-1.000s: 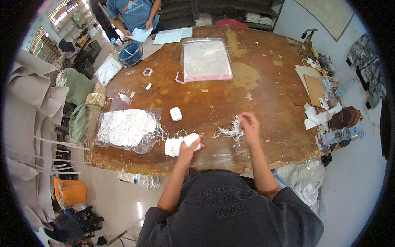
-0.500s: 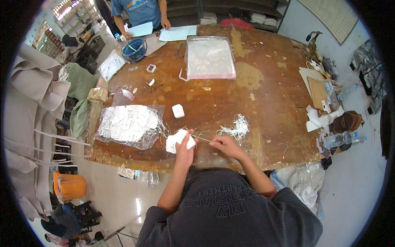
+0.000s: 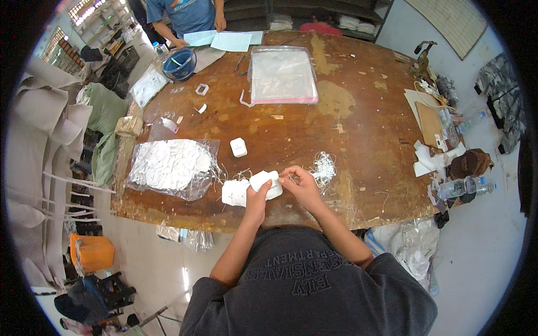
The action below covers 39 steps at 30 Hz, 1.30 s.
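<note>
My left hand (image 3: 257, 204) pinches a small stack of white hang tags (image 3: 262, 179) above the near part of the table. At the right edge of those tags, my right hand (image 3: 301, 187) has its thumb and forefinger closed on a thin string. More strung tags (image 3: 233, 192) lie just left of my left hand, their cords sticking up. A tangle of white strings (image 3: 324, 171) rests beyond my right hand. Farther left, a clear plastic bag (image 3: 208, 189) is filled with loose white tags (image 3: 171, 165). Another neat stack of tags (image 3: 238, 147) sits beyond my hands.
The brown wooden table (image 3: 358, 140) bears a plastic-wrapped flat stack (image 3: 282, 75), a blue bucket (image 3: 179, 66) and a small bottle (image 3: 170, 125). Plastic bottles (image 3: 460, 187) and a brown cap (image 3: 472, 163) lie at right. Across the table, a person (image 3: 188, 17) handles light-blue sheets (image 3: 231, 41).
My right hand has come left, close to the tags, from holding the string stretched out rightward. My left hand has shifted slightly right, tilting the tags flatter. The far person's sheets have moved.
</note>
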Motion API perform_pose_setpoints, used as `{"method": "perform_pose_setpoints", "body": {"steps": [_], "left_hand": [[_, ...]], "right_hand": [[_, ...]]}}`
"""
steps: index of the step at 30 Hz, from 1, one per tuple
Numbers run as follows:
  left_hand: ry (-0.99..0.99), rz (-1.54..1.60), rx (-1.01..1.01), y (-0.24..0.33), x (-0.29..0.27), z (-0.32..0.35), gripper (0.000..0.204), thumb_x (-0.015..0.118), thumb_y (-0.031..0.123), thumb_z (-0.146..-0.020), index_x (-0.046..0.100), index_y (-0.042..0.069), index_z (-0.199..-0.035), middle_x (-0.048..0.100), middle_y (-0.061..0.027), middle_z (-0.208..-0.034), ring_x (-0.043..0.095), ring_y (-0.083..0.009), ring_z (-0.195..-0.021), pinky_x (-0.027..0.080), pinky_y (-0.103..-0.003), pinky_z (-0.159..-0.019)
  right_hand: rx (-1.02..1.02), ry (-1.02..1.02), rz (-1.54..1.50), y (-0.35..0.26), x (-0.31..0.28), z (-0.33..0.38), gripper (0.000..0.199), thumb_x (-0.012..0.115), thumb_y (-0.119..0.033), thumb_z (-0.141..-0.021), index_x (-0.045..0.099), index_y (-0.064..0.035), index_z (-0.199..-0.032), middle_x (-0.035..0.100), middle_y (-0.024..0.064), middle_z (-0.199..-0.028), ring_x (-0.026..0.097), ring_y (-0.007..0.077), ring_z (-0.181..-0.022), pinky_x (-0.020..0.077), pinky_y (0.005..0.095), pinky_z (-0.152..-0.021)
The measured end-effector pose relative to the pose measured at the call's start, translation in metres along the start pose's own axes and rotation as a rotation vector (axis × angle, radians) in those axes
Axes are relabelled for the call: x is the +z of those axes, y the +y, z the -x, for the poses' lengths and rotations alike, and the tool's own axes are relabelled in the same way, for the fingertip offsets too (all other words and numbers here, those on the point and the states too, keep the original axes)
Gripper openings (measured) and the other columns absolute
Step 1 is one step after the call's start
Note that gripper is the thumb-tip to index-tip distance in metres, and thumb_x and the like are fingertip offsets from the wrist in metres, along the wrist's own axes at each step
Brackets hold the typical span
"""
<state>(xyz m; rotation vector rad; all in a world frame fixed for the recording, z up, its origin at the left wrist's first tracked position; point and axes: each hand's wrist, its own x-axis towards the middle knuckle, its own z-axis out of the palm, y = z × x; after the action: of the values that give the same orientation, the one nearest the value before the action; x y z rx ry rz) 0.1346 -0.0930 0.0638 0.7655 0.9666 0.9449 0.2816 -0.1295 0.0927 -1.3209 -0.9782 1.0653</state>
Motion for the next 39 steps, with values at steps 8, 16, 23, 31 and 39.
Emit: {"method": "perform_pose_setpoints", "body": {"steps": [8, 16, 23, 31, 39], "left_hand": [[0.076, -0.199, 0.173, 0.017, 0.009, 0.014, 0.023, 0.064, 0.014, -0.088, 0.060, -0.002, -0.105, 0.064, -0.0054, -0.097, 0.060, -0.0116, -0.087, 0.048, -0.027, -0.076], [0.088, -0.322, 0.293, 0.035, 0.021, 0.022, 0.021, 0.066, 0.014, -0.087, 0.062, -0.002, -0.099, 0.065, -0.0044, -0.092, 0.059, -0.0106, -0.082, 0.048, -0.027, -0.073], [0.129, -0.361, 0.359, 0.029, 0.021, 0.023, 0.019, 0.065, 0.012, -0.087, 0.062, -0.003, -0.098, 0.064, -0.0050, -0.090, 0.057, -0.0098, -0.081, 0.048, -0.026, -0.072], [0.004, -1.054, 0.980, 0.044, 0.009, 0.016, 0.027, 0.069, 0.002, -0.068, 0.067, 0.008, -0.094, 0.063, -0.0056, -0.096, 0.058, -0.0288, -0.088, 0.046, -0.038, -0.077], [-0.156, -1.345, 1.208, 0.020, -0.008, 0.012, 0.033, 0.070, 0.009, -0.066, 0.069, 0.015, -0.098, 0.062, -0.0023, -0.093, 0.058, -0.0253, -0.085, 0.045, -0.039, -0.074]], "right_hand": [[0.018, -0.003, 0.016, -0.009, 0.007, -0.006, 0.009, 0.056, -0.009, -0.093, 0.057, -0.0001, -0.095, 0.064, 0.0035, -0.080, 0.054, 0.0072, -0.067, 0.0456, 0.0242, -0.060], [-0.328, 0.052, 0.355, -0.019, 0.016, -0.010, 0.011, 0.057, -0.011, -0.089, 0.056, 0.0002, -0.089, 0.058, 0.0139, -0.082, 0.058, 0.0277, -0.071, 0.0458, 0.0363, -0.062], [-0.387, 0.050, 0.497, -0.023, 0.020, -0.004, 0.009, 0.055, -0.010, -0.090, 0.054, -0.0011, -0.090, 0.057, 0.0165, -0.086, 0.058, 0.0356, -0.078, 0.0463, 0.0405, -0.066], [-0.108, -0.064, 0.093, -0.021, 0.012, -0.006, 0.011, 0.058, -0.013, -0.090, 0.054, -0.0028, -0.087, 0.058, 0.0072, -0.078, 0.057, 0.0195, -0.069, 0.0435, 0.0312, -0.059], [0.259, -0.037, -0.053, 0.025, 0.005, -0.014, 0.018, 0.063, -0.016, -0.088, 0.058, -0.0047, -0.075, 0.055, -0.0012, -0.067, 0.048, 0.0065, -0.059, 0.0388, 0.0241, -0.052]]}}
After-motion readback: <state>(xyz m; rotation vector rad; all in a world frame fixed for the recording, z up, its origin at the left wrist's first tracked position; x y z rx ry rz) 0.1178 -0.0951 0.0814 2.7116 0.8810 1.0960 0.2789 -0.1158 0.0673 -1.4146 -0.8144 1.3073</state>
